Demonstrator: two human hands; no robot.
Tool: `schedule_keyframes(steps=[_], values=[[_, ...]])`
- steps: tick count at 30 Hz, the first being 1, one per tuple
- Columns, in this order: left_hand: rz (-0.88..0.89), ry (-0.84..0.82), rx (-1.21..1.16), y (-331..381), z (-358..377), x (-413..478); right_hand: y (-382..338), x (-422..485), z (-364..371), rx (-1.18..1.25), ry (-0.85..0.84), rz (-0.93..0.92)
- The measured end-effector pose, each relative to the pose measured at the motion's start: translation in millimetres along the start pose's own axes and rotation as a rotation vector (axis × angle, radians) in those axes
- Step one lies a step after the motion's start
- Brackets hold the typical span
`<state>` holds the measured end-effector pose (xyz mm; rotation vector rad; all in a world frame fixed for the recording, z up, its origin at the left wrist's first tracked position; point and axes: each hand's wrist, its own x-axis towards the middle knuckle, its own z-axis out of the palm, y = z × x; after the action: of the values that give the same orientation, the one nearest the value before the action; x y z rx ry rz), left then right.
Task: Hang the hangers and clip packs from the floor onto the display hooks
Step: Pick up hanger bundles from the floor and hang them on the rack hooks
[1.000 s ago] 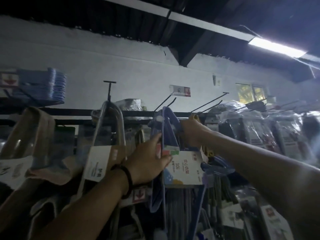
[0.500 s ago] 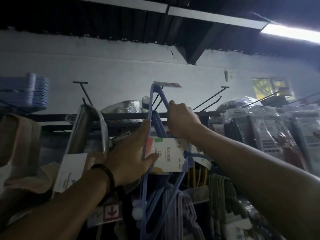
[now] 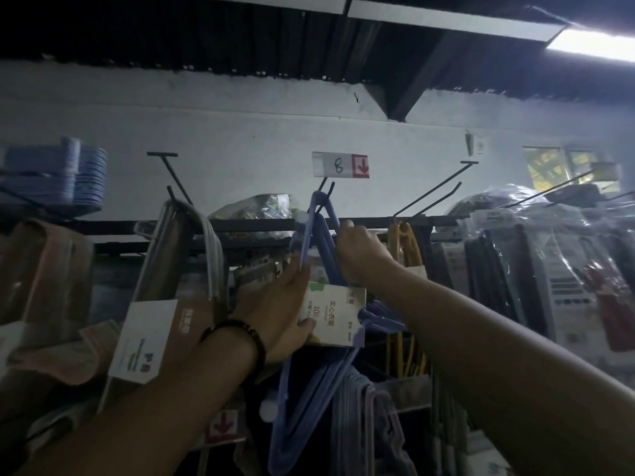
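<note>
A blue hanger pack is held up at the middle of the display rail, its hook tops raised against the black display hook just beneath the price tag marked 8; whether they are fully seated on the prong cannot be told. The right hand is closed round the hanger necks just below the hook tops, fingers curled tight. The left hand, with a dark bracelet at the wrist, is laid against the pack's left side, fingers nearly straight and the thumb tip touching the white card label. Grey hangers are hung to the left, yellow hangers just to the right, and plastic-wrapped packs towards the rail's right end
</note>
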<state>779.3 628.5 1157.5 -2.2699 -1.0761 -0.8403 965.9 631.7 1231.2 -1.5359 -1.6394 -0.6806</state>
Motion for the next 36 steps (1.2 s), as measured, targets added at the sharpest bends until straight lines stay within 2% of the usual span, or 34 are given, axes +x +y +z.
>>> schedule_keyframes(steps=[4,7,10,13,17,19,23,30,36], values=[[-0.005,-0.053,0.179,-2,11,6,5,14,24,-0.006,-0.117,0.078],[-0.049,-0.096,0.142,5,9,9,11,17,23,-0.021,-0.194,0.064],[-0.089,-0.144,0.136,9,0,8,10,5,14,-0.065,-0.172,0.048],[-0.077,-0.139,0.176,11,-18,-5,-1,-17,2,-0.083,-0.081,0.022],[-0.053,0.034,0.125,10,-59,-50,-36,-65,-24,-0.141,0.055,-0.037],[-0.052,0.132,0.111,7,-83,-84,-62,-92,-35,-0.080,0.016,-0.092],[-0.199,0.173,0.110,-14,-127,-187,-128,-152,-44,0.095,-0.063,-0.205],[-0.591,-0.109,0.125,-59,-154,-442,-286,-308,7,0.323,-0.272,-0.427],[-1.009,-0.372,0.025,-68,-144,-700,-434,-507,95,0.549,-0.711,-0.557]])
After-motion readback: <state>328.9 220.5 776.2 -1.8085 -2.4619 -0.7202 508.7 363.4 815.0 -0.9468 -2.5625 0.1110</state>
